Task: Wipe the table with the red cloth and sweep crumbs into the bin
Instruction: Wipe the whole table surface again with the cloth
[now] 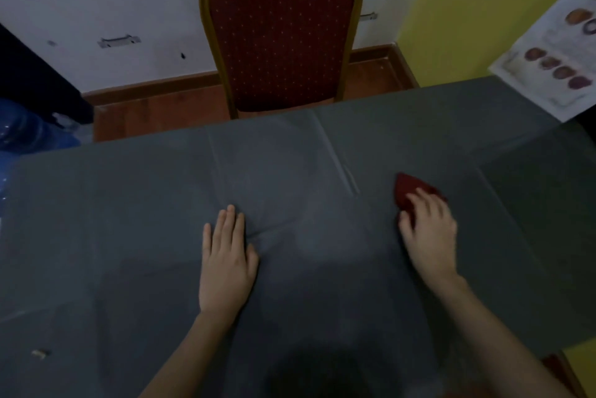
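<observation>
A grey cloth-covered table (161, 220) fills the view. The red cloth (407, 192) lies bunched on it at the right, and my right hand (429, 233) presses down on its near part with fingers curled over it. My left hand (225, 262) lies flat on the table near the middle, palm down, fingers together, holding nothing. A small pale crumb (41, 353) sits near the table's front left. No bin is in view.
A red padded chair (280, 33) with a gold frame stands at the table's far edge. A printed sheet (554, 56) with food pictures lies at the far right corner. Blue plastic (29, 130) sits on the floor at the left.
</observation>
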`<control>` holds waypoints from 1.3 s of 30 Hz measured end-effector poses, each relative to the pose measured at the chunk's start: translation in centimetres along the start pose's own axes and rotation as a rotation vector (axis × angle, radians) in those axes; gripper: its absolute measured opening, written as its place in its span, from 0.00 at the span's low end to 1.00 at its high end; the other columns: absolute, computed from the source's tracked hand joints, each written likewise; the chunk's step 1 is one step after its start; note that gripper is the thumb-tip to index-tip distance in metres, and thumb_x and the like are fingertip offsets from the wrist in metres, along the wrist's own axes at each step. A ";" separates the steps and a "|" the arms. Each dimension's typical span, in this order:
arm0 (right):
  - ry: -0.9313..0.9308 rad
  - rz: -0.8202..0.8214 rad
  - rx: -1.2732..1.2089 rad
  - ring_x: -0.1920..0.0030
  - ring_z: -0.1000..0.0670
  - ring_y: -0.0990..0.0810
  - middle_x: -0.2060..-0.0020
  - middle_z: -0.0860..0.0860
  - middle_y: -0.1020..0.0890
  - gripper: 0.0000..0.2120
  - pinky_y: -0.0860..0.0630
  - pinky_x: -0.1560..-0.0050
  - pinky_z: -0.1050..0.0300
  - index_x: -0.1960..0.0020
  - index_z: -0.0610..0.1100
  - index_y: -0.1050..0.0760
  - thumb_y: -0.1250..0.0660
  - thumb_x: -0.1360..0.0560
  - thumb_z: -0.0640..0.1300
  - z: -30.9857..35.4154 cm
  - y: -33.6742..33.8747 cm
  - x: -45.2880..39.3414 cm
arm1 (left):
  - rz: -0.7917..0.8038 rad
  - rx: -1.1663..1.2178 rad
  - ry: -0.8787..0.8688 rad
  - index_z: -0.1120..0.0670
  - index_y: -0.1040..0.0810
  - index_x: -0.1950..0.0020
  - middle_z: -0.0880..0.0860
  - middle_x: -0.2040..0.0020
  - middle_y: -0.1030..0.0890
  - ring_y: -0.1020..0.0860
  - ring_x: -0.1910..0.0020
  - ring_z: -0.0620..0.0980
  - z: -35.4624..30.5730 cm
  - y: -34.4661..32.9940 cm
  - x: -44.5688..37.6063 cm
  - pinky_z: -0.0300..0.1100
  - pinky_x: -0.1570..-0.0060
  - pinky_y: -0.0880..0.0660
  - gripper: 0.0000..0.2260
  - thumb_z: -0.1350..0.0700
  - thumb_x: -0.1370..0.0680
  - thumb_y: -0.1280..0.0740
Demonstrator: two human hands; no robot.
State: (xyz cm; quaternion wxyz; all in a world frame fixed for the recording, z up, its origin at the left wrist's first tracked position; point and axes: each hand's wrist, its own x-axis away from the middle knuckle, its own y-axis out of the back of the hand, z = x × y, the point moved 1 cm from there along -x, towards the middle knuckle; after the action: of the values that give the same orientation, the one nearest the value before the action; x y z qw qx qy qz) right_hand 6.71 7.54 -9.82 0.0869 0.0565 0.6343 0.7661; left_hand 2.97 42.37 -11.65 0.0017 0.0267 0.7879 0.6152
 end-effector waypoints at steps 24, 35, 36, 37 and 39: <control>0.435 0.156 0.090 0.33 0.41 0.28 0.33 0.46 0.26 0.26 0.33 0.38 0.44 0.34 0.45 0.27 0.50 0.21 0.59 -13.8 2.8 0.7 | 0.049 -0.127 0.132 0.64 0.37 0.26 0.63 0.24 0.40 0.42 0.24 0.60 -13.8 -3.9 6.0 0.60 0.27 0.45 0.26 0.50 0.19 0.50; 0.123 0.000 -0.164 0.30 0.37 0.34 0.33 0.42 0.26 0.20 0.36 0.33 0.35 0.38 0.40 0.24 0.44 0.22 0.50 -11.0 2.0 5.7 | 0.182 -0.125 -0.159 0.63 0.42 0.24 0.60 0.23 0.43 0.47 0.23 0.55 -20.1 -4.3 5.6 0.54 0.27 0.47 0.28 0.48 0.19 0.48; 0.222 0.010 -0.176 0.30 0.38 0.33 0.33 0.43 0.26 0.19 0.37 0.32 0.36 0.38 0.40 0.24 0.43 0.22 0.49 -10.1 1.7 6.6 | 0.181 -0.117 -0.155 0.62 0.43 0.24 0.60 0.23 0.43 0.47 0.22 0.55 -20.1 -4.3 5.7 0.54 0.27 0.47 0.27 0.48 0.19 0.48; 0.339 0.038 -0.176 0.30 0.40 0.33 0.32 0.45 0.26 0.19 0.37 0.32 0.37 0.38 0.42 0.24 0.42 0.23 0.49 -9.3 1.3 7.6 | 0.179 -0.105 -0.158 0.62 0.43 0.24 0.59 0.22 0.44 0.48 0.22 0.54 -20.0 -4.4 5.8 0.53 0.26 0.48 0.27 0.48 0.19 0.49; 0.569 0.101 -0.125 0.28 0.42 0.34 0.31 0.48 0.28 0.17 0.38 0.30 0.40 0.38 0.44 0.24 0.41 0.22 0.50 -9.2 1.0 8.9 | 0.173 -0.088 -0.192 0.61 0.44 0.23 0.58 0.22 0.44 0.48 0.22 0.54 -19.4 -4.3 6.0 0.52 0.26 0.48 0.28 0.47 0.19 0.48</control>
State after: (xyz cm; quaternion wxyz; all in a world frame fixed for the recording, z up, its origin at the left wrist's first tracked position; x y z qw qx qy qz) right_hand -3.89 0.31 -10.77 -0.1294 -0.1345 0.5810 0.7922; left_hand -3.87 22.82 -10.97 0.0250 0.1530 0.7512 0.6416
